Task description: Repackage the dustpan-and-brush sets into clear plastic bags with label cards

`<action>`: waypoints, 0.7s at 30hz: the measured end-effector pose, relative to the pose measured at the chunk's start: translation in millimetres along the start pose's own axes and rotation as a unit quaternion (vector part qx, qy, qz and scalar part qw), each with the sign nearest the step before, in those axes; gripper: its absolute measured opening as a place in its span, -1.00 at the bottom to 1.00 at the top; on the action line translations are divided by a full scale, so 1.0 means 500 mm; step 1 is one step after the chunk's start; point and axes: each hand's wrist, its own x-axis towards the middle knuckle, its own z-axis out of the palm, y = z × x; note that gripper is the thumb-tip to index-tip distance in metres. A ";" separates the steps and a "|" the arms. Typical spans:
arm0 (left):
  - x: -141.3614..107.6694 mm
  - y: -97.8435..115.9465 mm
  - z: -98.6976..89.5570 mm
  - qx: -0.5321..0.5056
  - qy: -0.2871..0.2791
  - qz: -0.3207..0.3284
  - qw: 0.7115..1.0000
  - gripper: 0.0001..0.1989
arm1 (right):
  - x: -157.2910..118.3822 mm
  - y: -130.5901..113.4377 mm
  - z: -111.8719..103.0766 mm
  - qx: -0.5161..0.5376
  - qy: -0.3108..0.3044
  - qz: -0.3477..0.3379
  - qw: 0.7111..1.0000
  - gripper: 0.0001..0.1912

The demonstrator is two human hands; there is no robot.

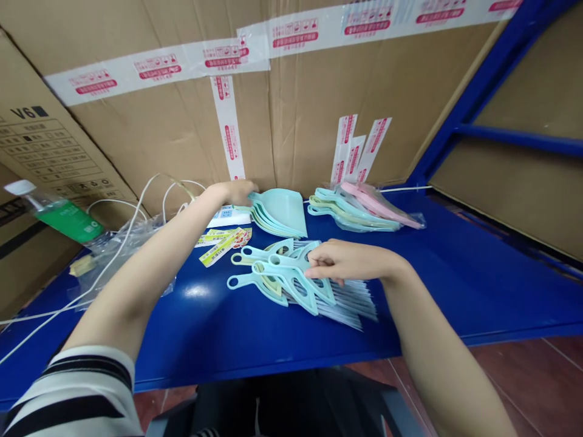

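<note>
Touching pale-teal brooms (296, 282) (slotted handles, grey bristles)

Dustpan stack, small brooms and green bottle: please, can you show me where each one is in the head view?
Dustpan stack (282, 212), head view, point on the top pan's flat face.
Small brooms (346, 301), head view, point on the bristles.
Green bottle (61, 217), head view, point on the green body.

We record taped corrugated cartons (346, 103) standing against a blue steel shelf unit, its upright frame (483, 79) at right and its blue shelf top (455, 303) low, over a reddish-brown tile floor (537, 364), beside a dark chair (282, 406).
</note>
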 end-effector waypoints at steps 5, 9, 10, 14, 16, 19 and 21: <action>-0.008 0.048 -0.022 0.016 0.049 -0.011 0.999 -0.50 | 0.015 0.014 0.001 -0.129 0.184 0.020 0.974 -0.57; 0.009 0.137 -0.051 0.017 0.097 0.024 0.995 -0.55 | 0.021 0.034 -0.007 -0.200 0.392 0.103 0.892 -0.67; 0.019 0.164 -0.057 0.018 0.124 0.043 0.991 -0.57 | 0.020 0.041 -0.011 -0.208 0.428 0.119 0.872 -0.70; 0.076 0.267 -0.071 0.005 0.201 0.106 0.974 -0.58 | 0.009 0.075 -0.030 -0.234 0.540 0.161 0.793 -0.79; 0.108 0.308 -0.074 -0.003 0.197 0.127 0.972 -0.57 | 0.003 0.094 -0.037 -0.245 0.575 0.176 0.760 -0.86; 0.143 0.338 -0.079 -0.013 0.175 0.129 0.976 -0.56 | -0.003 0.113 -0.042 -0.258 0.587 0.189 0.744 -0.84; 0.153 0.325 -0.085 -0.019 0.172 0.098 0.980 -0.52 | -0.002 0.116 -0.043 -0.266 0.572 0.184 0.754 -0.79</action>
